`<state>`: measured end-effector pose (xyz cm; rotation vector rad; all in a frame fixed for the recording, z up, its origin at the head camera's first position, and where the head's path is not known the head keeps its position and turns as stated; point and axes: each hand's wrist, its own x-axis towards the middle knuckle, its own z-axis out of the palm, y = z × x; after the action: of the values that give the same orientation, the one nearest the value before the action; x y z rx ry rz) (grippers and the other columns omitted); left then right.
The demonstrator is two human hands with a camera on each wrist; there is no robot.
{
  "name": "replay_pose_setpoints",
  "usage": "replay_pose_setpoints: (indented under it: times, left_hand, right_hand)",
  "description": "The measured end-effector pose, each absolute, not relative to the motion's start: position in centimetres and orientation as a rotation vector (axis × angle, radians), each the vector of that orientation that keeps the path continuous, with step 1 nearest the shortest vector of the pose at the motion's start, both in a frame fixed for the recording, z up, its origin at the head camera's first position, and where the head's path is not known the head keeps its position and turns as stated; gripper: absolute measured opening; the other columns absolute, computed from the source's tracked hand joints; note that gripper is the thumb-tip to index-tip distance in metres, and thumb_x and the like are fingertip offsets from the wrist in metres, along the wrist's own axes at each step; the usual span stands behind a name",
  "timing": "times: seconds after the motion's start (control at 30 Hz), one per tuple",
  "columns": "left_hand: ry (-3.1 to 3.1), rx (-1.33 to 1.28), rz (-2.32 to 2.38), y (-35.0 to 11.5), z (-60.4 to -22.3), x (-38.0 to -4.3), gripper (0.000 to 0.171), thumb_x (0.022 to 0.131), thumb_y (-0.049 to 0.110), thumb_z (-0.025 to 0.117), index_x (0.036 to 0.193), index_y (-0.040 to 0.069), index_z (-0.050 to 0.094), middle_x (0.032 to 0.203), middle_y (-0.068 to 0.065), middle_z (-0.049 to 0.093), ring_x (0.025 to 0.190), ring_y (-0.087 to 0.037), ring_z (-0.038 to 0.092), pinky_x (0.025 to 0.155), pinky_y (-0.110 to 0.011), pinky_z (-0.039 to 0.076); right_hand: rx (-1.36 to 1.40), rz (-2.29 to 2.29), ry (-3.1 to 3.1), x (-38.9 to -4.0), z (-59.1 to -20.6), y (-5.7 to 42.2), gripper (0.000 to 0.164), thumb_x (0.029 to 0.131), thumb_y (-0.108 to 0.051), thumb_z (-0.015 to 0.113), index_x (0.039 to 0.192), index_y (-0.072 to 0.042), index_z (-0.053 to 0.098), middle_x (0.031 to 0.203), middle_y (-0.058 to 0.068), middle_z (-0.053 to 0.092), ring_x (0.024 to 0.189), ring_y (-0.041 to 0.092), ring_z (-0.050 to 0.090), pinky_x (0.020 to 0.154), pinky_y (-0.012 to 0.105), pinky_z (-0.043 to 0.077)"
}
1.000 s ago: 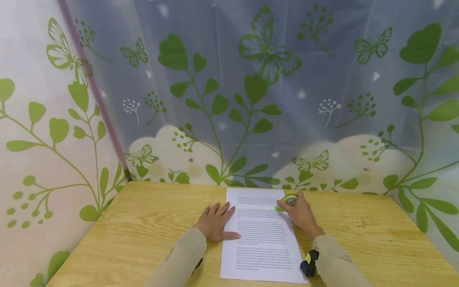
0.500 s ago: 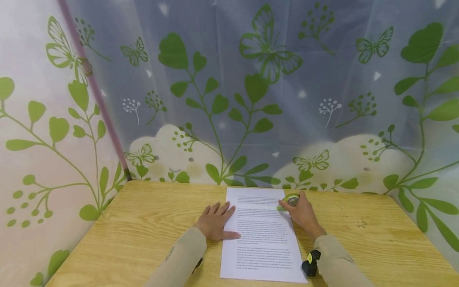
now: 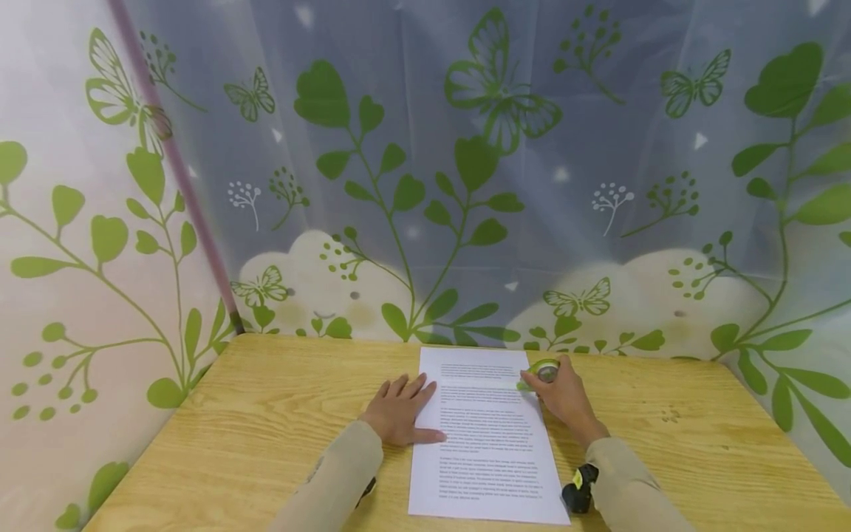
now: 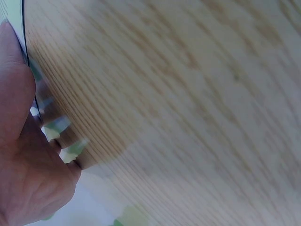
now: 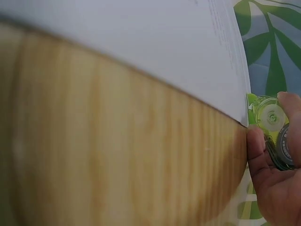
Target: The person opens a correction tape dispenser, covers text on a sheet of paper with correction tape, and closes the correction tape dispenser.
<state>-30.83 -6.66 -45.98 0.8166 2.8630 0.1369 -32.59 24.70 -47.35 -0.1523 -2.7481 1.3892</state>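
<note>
A white sheet of paper (image 3: 488, 436) with printed paragraphs lies flat on the wooden table. My left hand (image 3: 401, 415) rests on its left edge, fingers spread and straight, with the thumb lying over the printed text. At the sheet's upper right edge my right hand (image 3: 566, 399) pinches a green, see-through correction tape dispenser (image 3: 547, 371) between thumb and fingers. The dispenser's narrow tip points left onto the paper, beside the end of a text line. Inside its clear case a pale reel and a dark wheel show in the right wrist view, where the dispenser (image 5: 270, 115) sits at the sheet's edge.
The wooden table (image 3: 286, 399) reaches out on both sides of the sheet. Behind it hangs a blue-grey curtain (image 3: 412, 185) printed with leaves and butterflies. A black wrist camera (image 3: 578, 491) on the right arm hangs near the sheet's lower right corner.
My right hand has slid a little to the right with the correction tape dispenser, toward the paper's right edge. The left hand and the sheet have stayed in place.
</note>
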Motion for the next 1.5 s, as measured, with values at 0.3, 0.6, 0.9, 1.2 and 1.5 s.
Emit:
replay_pose_setpoints:
  times: [0.3, 0.6, 0.9, 1.2, 1.5]
  left_hand:
    - [2.868, 0.792, 0.123, -6.7, -47.1, -31.5, 0.094, 0.082, 0.075, 0.047, 0.153, 0.019, 0.024, 0.157, -0.004, 0.02, 0.142, -0.034, 0.016, 0.111, -0.053, 0.016]
    - [2.867, 0.807, 0.117, -6.8, -47.3, -31.5, 0.094, 0.082, 0.077, 0.045, 0.153, 0.019, 0.023, 0.158, -0.004, 0.019, 0.141, -0.035, 0.016, 0.11, -0.053, 0.016]
    - [2.857, 0.83, 0.106, -6.9, -46.2, -30.8, 0.092, 0.085, 0.073, 0.044, 0.153, 0.015, 0.023, 0.157, -0.008, 0.019, 0.141, -0.036, 0.018, 0.11, -0.053, 0.017]
    - [2.853, 0.824, 0.129, -6.8, -45.8, -30.7, 0.09, 0.086, 0.07, 0.048, 0.153, 0.016, 0.024, 0.157, -0.008, 0.021, 0.141, -0.036, 0.018, 0.11, -0.054, 0.018]
    - [2.871, 0.824, 0.123, -6.8, -46.0, -30.6, 0.092, 0.085, 0.072, 0.047, 0.153, 0.015, 0.022, 0.157, -0.007, 0.02, 0.141, -0.035, 0.019, 0.11, -0.053, 0.018]
  right_hand:
    - [-0.14, 1.434, -2.706, -32.4, -47.5, 24.9, 0.07, 0.089, -0.04, 0.068, 0.127, 0.005, 0.03, 0.097, 0.018, 0.058, 0.076, 0.021, 0.061, 0.061, 0.032, 0.047]
    - [-0.143, 1.47, -2.675, -32.3, -47.4, 25.0, 0.069, 0.089, -0.038, 0.067, 0.127, 0.007, 0.03, 0.097, 0.019, 0.058, 0.075, 0.02, 0.062, 0.061, 0.032, 0.047]
    - [-0.437, 2.155, -2.197, -32.8, -47.6, 26.3, 0.077, 0.091, -0.048, 0.059, 0.137, 0.004, 0.025, 0.098, 0.009, 0.056, 0.072, 0.01, 0.062, 0.068, 0.023, 0.052]
    - [-0.536, 2.203, -2.008, -32.6, -47.3, 25.5, 0.067, 0.089, -0.044, 0.065, 0.128, 0.001, 0.033, 0.089, 0.005, 0.057, 0.064, 0.01, 0.061, 0.062, 0.022, 0.052]
    - [-0.53, 2.204, -1.922, -32.7, -46.8, 21.0, 0.069, 0.083, -0.039, 0.074, 0.126, 0.002, 0.04, 0.089, 0.006, 0.058, 0.061, 0.008, 0.061, 0.061, 0.021, 0.052]
